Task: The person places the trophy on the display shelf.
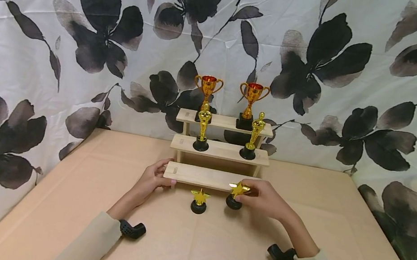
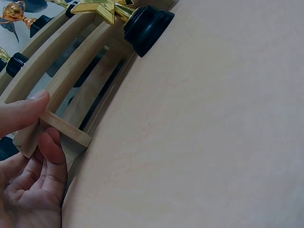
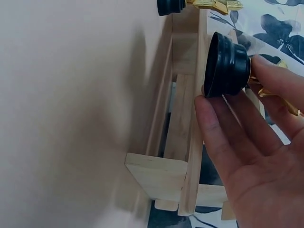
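Note:
My left hand (image 1: 152,179) grips the left end of a three-tier wooden display stand (image 1: 201,175), thumb (image 2: 28,111) over the lowest tier and fingers curled beneath it. A gold star trophy (image 1: 240,189) with a black round base (image 3: 228,65) is pinched by my right hand (image 1: 266,199) just below the star. It is off the table, in front of the lowest tier's right part. Another star trophy (image 1: 199,201) stands on the table before the stand, between my hands. No trophy sits on the lowest tier.
Two gold figurine trophies (image 1: 202,129) stand on the middle tier. Two gold cup trophies (image 1: 251,100) with black bases stand on the top tier. The stand is on a tan-covered table (image 1: 190,245), and a flower-patterned cloth (image 1: 35,89) hangs behind it.

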`<state>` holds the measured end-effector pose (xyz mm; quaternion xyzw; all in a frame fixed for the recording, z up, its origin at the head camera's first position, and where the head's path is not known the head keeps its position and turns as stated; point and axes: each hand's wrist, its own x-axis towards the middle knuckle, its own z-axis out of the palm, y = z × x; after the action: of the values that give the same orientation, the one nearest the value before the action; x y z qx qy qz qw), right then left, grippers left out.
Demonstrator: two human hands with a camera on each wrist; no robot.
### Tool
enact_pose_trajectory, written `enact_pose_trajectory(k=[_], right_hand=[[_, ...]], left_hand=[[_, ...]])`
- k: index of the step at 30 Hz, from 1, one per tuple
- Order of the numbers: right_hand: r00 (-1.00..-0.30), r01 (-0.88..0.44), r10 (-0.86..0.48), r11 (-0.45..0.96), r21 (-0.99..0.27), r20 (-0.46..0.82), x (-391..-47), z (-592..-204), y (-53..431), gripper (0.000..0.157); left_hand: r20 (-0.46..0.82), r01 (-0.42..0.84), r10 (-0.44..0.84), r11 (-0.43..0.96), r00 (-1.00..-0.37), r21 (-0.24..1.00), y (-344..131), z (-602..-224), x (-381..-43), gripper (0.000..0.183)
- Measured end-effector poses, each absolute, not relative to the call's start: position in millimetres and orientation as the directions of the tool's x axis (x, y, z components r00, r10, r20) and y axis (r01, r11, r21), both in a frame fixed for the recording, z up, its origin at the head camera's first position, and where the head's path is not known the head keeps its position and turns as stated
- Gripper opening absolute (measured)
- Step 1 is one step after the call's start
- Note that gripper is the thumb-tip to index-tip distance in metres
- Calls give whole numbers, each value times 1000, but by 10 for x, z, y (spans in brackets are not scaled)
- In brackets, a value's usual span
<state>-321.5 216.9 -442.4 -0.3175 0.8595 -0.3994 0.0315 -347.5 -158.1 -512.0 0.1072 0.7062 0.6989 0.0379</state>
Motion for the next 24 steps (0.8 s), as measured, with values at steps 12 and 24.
enact_pose_trajectory(k=[12,24], right_hand=[[-817,-503,-536,483,-717,211,-3249,-4344,2199,17],[-825,-510,-505,474,-718,253,-3407,-4246,2177,13]], left_hand=[[95,99,201,8,-975,995,-1586,-5126,-3469,82],[97,99,204,0,-974,995,-1579,-5120,-3474,83]])
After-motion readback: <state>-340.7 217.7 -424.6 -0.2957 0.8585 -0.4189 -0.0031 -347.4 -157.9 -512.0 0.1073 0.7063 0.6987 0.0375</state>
